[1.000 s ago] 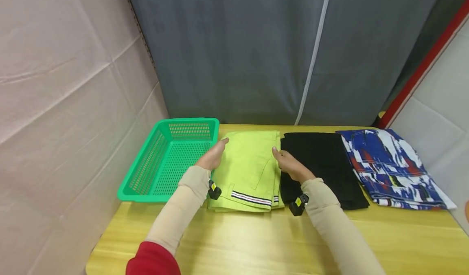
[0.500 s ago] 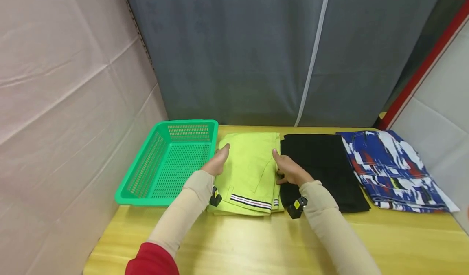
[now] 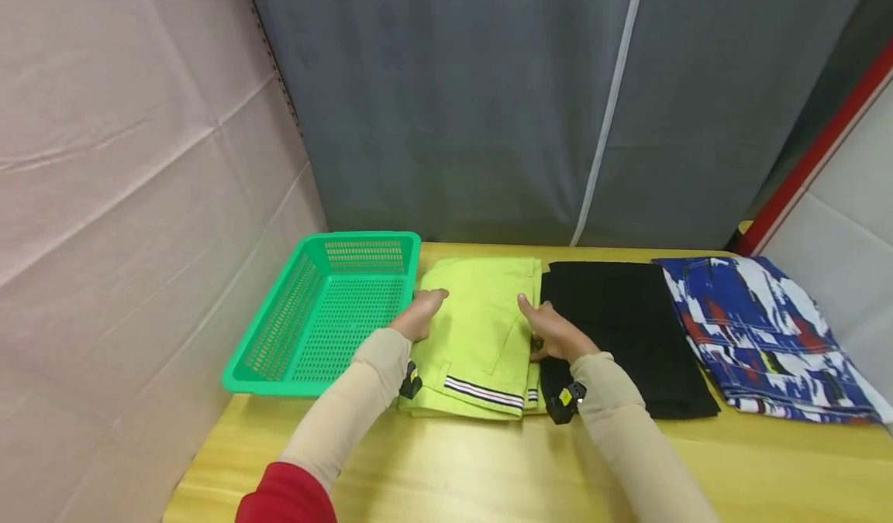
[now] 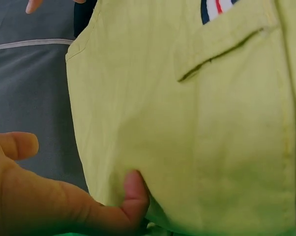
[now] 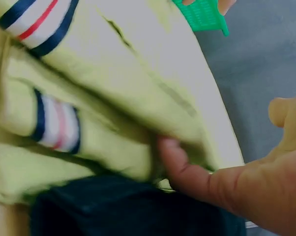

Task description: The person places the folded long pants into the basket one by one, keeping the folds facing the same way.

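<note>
A folded pair of lime-yellow trousers (image 3: 481, 318) with navy, white and red striped bands lies on the wooden table between both hands. My left hand (image 3: 421, 314) is at the left edge, thumb raised; in the left wrist view a fingertip (image 4: 134, 194) touches the cloth. At the right edge is my right hand (image 3: 556, 332), its thumb up and clear of the fabric. The right wrist view shows one fingertip (image 5: 170, 150) against the side of the folded layers. Its other fingers are mostly hidden.
A green plastic basket (image 3: 314, 387) stands directly left of the trousers. Folded black cloth (image 3: 621, 321) lies to their right, with a blue, white and red patterned garment (image 3: 760, 337) beyond. A grey curtain (image 3: 446, 104) hangs behind the wooden table (image 3: 446, 476).
Both hands have come slightly nearer the table's front. The right fingers have moved in against the trousers' right edge. The trousers stay folded in place, and the head view has shifted slightly.
</note>
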{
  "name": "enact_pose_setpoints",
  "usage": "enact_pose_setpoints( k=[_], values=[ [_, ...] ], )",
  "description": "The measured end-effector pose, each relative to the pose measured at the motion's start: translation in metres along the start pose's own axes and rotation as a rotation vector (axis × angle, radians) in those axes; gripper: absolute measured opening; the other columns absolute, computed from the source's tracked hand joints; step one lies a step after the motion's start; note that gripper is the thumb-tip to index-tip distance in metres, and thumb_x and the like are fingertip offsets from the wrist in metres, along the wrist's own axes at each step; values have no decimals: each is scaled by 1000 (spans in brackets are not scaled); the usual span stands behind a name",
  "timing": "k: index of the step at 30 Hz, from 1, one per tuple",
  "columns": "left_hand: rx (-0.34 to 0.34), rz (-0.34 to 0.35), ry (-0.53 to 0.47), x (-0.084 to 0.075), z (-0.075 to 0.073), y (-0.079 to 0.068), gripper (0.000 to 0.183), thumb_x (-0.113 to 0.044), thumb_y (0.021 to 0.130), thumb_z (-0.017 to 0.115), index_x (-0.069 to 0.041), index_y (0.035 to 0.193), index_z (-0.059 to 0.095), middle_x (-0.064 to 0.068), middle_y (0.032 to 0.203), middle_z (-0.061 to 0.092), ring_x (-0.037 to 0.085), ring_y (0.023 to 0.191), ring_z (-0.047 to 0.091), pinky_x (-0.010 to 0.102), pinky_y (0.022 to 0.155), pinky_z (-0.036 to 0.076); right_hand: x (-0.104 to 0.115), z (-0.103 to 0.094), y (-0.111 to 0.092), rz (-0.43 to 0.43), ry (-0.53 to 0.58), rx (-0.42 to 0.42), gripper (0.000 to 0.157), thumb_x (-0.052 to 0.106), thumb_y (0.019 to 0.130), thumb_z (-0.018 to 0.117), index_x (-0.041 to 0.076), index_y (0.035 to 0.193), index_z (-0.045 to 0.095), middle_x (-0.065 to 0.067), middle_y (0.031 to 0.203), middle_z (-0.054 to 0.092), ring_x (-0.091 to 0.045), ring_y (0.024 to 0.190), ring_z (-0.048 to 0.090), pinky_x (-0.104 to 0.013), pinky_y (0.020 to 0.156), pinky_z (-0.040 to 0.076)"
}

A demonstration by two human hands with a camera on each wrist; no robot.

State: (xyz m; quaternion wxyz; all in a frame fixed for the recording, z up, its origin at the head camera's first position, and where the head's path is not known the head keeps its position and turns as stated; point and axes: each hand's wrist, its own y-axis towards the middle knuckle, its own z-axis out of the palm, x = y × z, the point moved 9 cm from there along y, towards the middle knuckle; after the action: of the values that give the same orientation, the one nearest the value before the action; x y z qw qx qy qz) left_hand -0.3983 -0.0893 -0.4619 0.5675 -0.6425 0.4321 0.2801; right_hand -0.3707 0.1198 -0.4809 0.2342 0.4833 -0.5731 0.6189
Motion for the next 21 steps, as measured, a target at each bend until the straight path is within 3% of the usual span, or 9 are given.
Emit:
enact_pose_setpoints(
  k=[3,5,7,10,13,16,19,21],
  values=[
    [7,-11,5,2,1,-2,78,-29,100,42,-4,154,-7,14,162,-13,37,149,-1,58,119,16,-2,-2,1,-14,12,-16,88,50,101,34,2,149,-23,-29,155,-4,-45,136,27,-54,88,50],
    [15,-16,6,1,2,-3,77,-29,99,44,-7,155,-3,12,163,-11,37,149,6,58,116,23,-3,-3,2,-22,21,-32,78,45,103,37,-1,151,-4,-29,146,19,-35,118,45,-44,79,53],
    [21,-20,2,1,2,-4,78,-30,98,46,-9,156,-1,9,163,-12,36,148,9,56,114,28,-2,-6,3,-32,32,-54,69,42,103,39,-2,146,8,-22,127,35,-25,94,50,-34,67,50],
    [22,-15,11,0,2,-6,78,-30,98,49,-11,156,2,9,164,-9,34,147,12,53,110,33,-1,-10,4,-45,80,-82,58,34,103,43,-4,141,20,-11,98,42,-16,71,46,-26,57,44],
    [18,-15,29,0,1,-8,76,-29,97,50,-10,156,6,9,164,-1,33,145,19,49,105,37,-2,-14,5,-61,120,-105,45,26,102,47,-5,132,32,-1,72,40,-11,58,40,-22,53,41],
    [25,-9,45,1,1,-7,75,-27,97,51,-9,155,7,9,162,4,30,135,29,40,91,40,-3,-18,7,-75,139,-130,21,22,100,53,1,99,48,3,56,32,-8,50,35,-20,50,37],
    [37,-6,58,3,2,-7,74,-27,97,51,-7,155,9,8,162,5,29,128,32,34,80,37,-6,-21,8,-76,141,-160,29,25,97,59,10,75,46,4,55,32,-8,49,35,-21,49,34],
    [42,-6,63,4,3,-7,74,-26,97,51,-7,155,10,9,162,5,29,128,31,33,80,37,-8,-20,7,-65,106,-177,37,31,95,62,14,66,45,5,53,33,-8,47,34,-22,49,33]
  ],
)
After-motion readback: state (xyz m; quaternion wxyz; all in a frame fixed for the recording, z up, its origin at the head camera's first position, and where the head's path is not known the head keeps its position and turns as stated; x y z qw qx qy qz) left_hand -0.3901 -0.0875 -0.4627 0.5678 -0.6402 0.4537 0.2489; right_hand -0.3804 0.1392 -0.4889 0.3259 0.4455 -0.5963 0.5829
